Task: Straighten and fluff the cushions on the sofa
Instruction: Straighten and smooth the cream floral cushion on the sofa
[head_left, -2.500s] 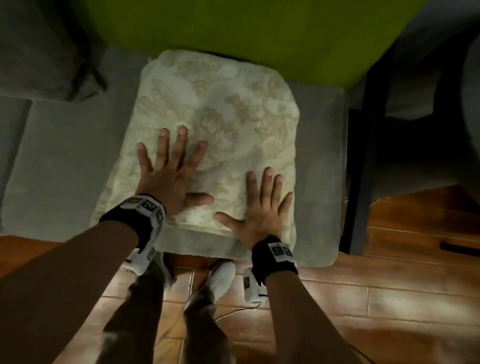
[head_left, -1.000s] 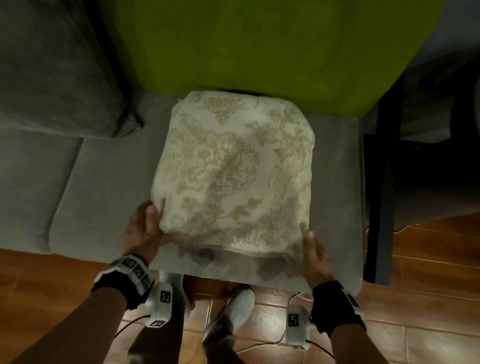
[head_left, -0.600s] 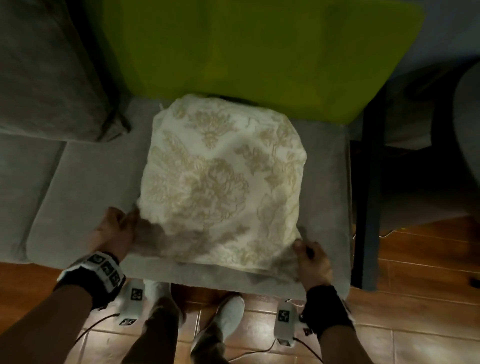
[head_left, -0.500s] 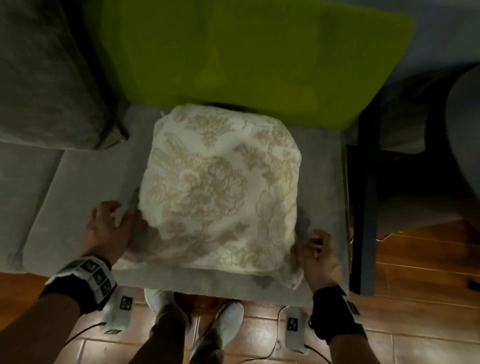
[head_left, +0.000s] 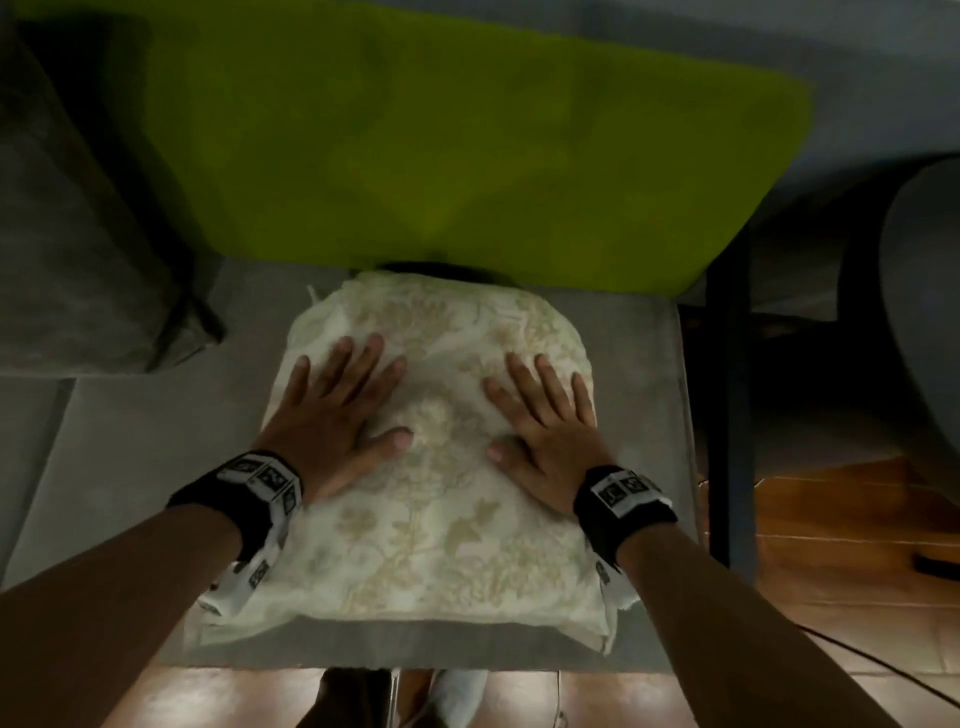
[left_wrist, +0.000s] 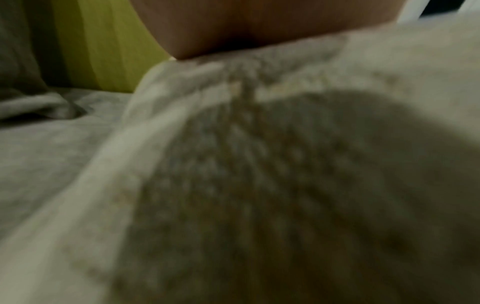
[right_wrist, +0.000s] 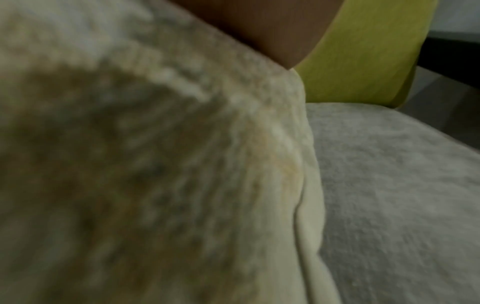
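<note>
Item: cream floral cushion (head_left: 436, 499), woven pale-gold flower pattern on an off-white ground, roughly square with rounded corners. It lies flat, face up, on the grey sofa seat (head_left: 130, 457). Its slightly longer axis runs from the seat's front edge toward the backrest; the far edge sits just short of the green back cushion (head_left: 441, 145), with a dark gap between them. The near edge reaches almost to the front of the seat, its flat seam flange showing at the near right corner.

Left hand (head_left: 332, 421): palm down on the cushion's left half, fingers (head_left: 337, 358) straight and spread, tips toward the backrest, thumb angled inward toward the cushion's middle. It grips nothing; it presses flat on the fabric. The cushion's left edge lies just outside the little finger.

Right hand (head_left: 545, 431): palm down on the right half, fingers (head_left: 545, 374) straight and slightly fanned, thumb turned inward. It holds nothing. The cushion's right edge lies just beyond the little finger.

Both thumbs point at each other, apart, with the central flower motif between them.

Wrist views: blurred; each shows the cushion fabric (left_wrist: 259, 185) close beneath the palm, grey seat beside it (right_wrist: 389, 195), and green cushion beyond.

Other: grey back cushion (head_left: 67, 249) to the far left; black wristbands (head_left: 623, 499) with markers; wooden floor (head_left: 857, 545) at right.
</note>
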